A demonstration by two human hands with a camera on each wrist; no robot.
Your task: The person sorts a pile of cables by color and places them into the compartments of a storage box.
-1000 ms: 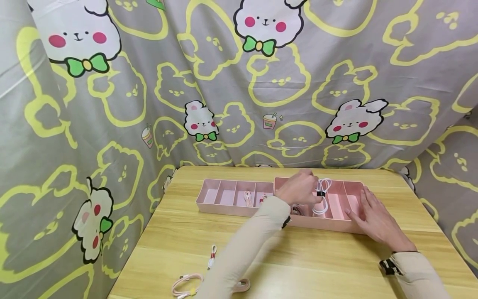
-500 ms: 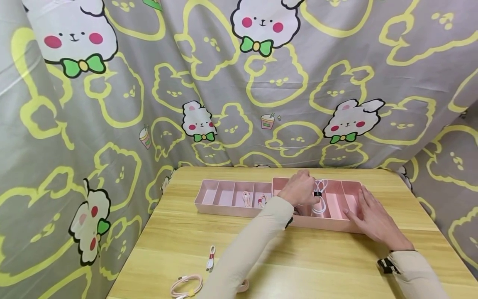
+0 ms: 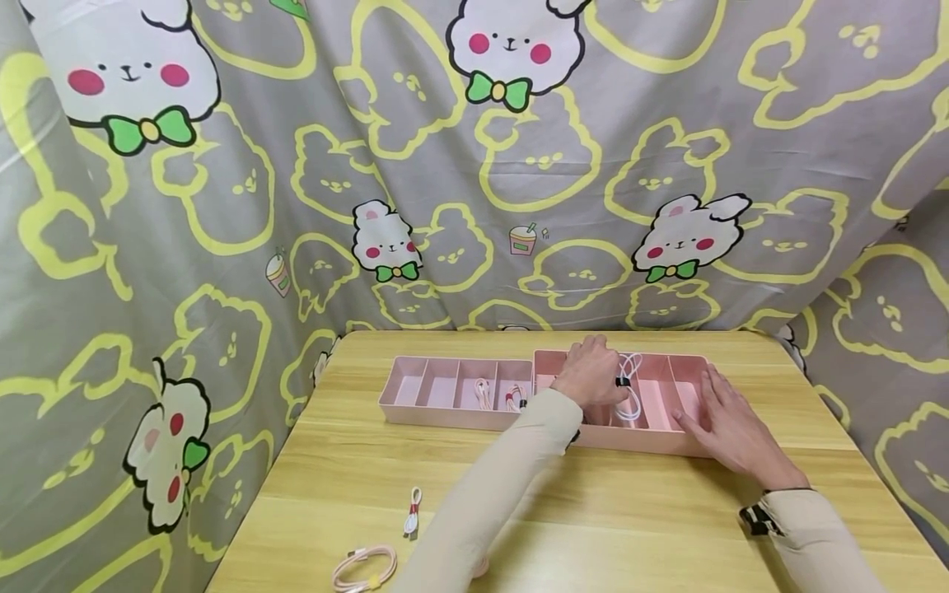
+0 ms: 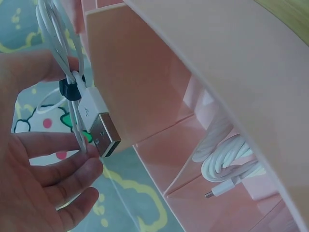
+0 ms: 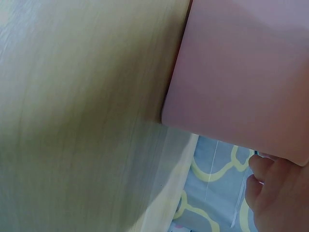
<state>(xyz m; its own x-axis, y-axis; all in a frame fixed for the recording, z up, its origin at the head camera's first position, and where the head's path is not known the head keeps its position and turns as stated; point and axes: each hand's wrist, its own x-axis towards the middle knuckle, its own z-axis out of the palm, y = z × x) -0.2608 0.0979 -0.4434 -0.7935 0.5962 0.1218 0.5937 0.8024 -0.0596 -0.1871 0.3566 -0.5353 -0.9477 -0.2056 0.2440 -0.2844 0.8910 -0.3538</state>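
My left hand (image 3: pixel 591 375) is over the pink divided box (image 3: pixel 643 441), holding a bundled white USB cable (image 4: pixel 100 111). In the left wrist view, a black tie (image 4: pixel 70 90) wraps the bundle, with the thumb and fingers around it and the metal plug pointing down. A coiled white cable (image 4: pixel 224 164) lies in a compartment of the same box. At the box's right end, my right hand (image 3: pixel 741 428) rests with its fingers extended along the end wall and the thumb near the front rim. Its fingertips are partly hidden behind the box in the right wrist view.
A paler pink divided box (image 3: pixel 445 417) adjoins on the left, with small tied cables (image 3: pixel 483 394) in two compartments. On the wooden table (image 3: pixel 593 511) lie a small white cable (image 3: pixel 413 512) and a pink coiled cable (image 3: pixel 365 568). A patterned curtain (image 3: pixel 445 313) hangs behind.
The head view has turned slightly to the right, shifting the scene left. My left hand still holds the white cable over the box; my right hand stays at the box's end.
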